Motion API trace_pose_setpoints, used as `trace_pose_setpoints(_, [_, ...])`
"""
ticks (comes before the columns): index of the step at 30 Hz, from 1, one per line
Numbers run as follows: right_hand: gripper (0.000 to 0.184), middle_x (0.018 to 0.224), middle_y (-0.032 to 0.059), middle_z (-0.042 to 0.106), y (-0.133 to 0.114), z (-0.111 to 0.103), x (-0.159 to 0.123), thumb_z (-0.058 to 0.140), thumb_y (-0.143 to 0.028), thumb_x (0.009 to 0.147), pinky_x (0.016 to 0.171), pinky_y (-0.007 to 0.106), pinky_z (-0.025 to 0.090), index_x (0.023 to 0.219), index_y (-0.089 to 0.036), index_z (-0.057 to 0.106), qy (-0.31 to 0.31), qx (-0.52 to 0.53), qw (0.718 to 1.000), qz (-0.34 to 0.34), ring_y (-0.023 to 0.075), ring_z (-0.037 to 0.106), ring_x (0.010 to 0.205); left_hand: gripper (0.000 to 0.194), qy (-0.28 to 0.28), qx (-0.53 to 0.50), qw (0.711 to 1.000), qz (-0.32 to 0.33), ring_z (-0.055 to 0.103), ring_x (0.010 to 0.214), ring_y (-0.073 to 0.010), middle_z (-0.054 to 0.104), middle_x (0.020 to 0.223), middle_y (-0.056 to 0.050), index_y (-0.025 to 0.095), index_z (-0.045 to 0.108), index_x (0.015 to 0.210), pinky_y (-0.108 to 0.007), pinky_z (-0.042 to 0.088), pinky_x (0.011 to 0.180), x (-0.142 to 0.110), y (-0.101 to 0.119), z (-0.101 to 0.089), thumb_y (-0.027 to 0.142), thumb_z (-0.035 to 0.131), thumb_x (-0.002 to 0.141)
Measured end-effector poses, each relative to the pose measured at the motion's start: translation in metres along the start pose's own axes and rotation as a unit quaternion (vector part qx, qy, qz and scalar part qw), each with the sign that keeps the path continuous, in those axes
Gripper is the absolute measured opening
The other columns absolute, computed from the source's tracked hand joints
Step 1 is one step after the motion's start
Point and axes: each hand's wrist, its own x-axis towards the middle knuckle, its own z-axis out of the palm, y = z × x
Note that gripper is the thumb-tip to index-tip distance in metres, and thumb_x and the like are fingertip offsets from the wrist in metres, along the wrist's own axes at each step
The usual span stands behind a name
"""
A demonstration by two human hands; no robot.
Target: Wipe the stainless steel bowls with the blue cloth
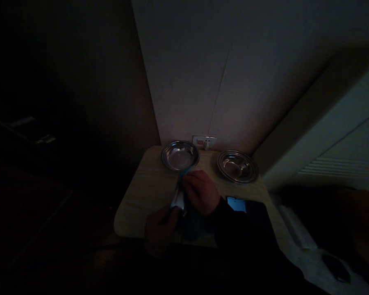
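Observation:
The scene is dim. My left hand (160, 229) is closed round the lower end of a small shiny metal object (178, 198), perhaps a utensil, held over the near part of a small pale wooden table (147, 188). My right hand (199, 191) is closed on a blue cloth (194, 223) and presses it against the upper part of that object. The cloth hangs down below both hands. Behind the hands, a steel bowl (180, 155) stands at the table's back left and a steel plate-like bowl (237, 166) at the back right.
A white wall socket (204, 141) sits on the wall just behind the table. A lit blue screen or card (236, 203) lies by my right sleeve. A white cabinet or door (335, 139) stands at the right. The left side is dark floor.

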Motion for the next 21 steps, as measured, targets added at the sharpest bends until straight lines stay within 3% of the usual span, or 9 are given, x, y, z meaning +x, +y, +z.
trace_pose_setpoints(5, [0.017, 0.085, 0.0058, 0.063, 0.0006, -0.0007, -0.0035, 0.047, -0.018, 0.083, 0.071, 0.032, 0.046, 0.090, -0.019, 0.063, -0.025, 0.042, 0.998, -0.035, 0.0176, 0.052, 0.079, 0.036, 0.004, -0.005, 1.000, 0.003, 0.054, 0.048, -0.0129, 0.060, 0.050, -0.001, 0.015, 0.064, 0.061, -0.019, 0.041, 0.044, -0.0024, -0.0011, 0.0023, 0.042, 0.044, 0.075])
trace_pose_setpoints(9, [0.018, 0.084, 0.0075, 0.062, 0.0027, -0.0001, -0.0039, 0.046, -0.016, 0.083, 0.073, 0.034, 0.046, 0.090, -0.017, 0.062, 0.009, 0.013, 0.999, 0.046, 0.0184, 0.053, 0.080, 0.038, 0.002, 0.002, 1.000, 0.022, 0.055, 0.048, -0.0128, 0.060, 0.050, -0.001, 0.015, 0.064, 0.061, -0.019, 0.040, 0.044, -0.0034, -0.0039, 0.0026, 0.043, 0.043, 0.076])
trace_pose_setpoints(13, [0.015, 0.086, 0.0060, 0.062, -0.0016, 0.0009, -0.0041, 0.049, -0.018, 0.082, 0.073, 0.032, 0.046, 0.089, -0.018, 0.062, -0.010, 0.058, 0.998, 0.014, 0.0177, 0.052, 0.083, 0.034, 0.019, 0.021, 0.999, 0.017, 0.056, 0.050, -0.0119, 0.061, 0.052, -0.001, 0.015, 0.062, 0.061, -0.017, 0.040, 0.044, -0.0031, -0.0037, 0.0012, 0.039, 0.044, 0.076])
trace_pose_setpoints(16, [0.015, 0.083, 0.0070, 0.061, -0.0051, 0.0007, -0.0027, 0.048, -0.016, 0.082, 0.073, 0.033, 0.046, 0.086, -0.017, 0.062, 0.006, 0.035, 0.998, 0.045, 0.0182, 0.052, 0.081, 0.035, 0.031, 0.033, 0.999, 0.014, 0.054, 0.047, -0.0114, 0.059, 0.048, 0.000, 0.015, 0.061, 0.058, -0.018, 0.038, 0.043, -0.0021, -0.0023, 0.0003, 0.039, 0.043, 0.077])
trace_pose_setpoints(21, [0.013, 0.081, 0.0054, 0.061, -0.0059, -0.0008, 0.0006, 0.049, -0.018, 0.081, 0.072, 0.033, 0.045, 0.084, -0.018, 0.062, -0.031, 0.054, 0.998, -0.003, 0.0179, 0.051, 0.080, 0.033, 0.016, 0.011, 1.000, 0.000, 0.054, 0.049, -0.0113, 0.060, 0.051, 0.000, 0.015, 0.063, 0.065, -0.017, 0.039, 0.044, 0.0005, 0.0007, 0.0010, 0.038, 0.043, 0.076])
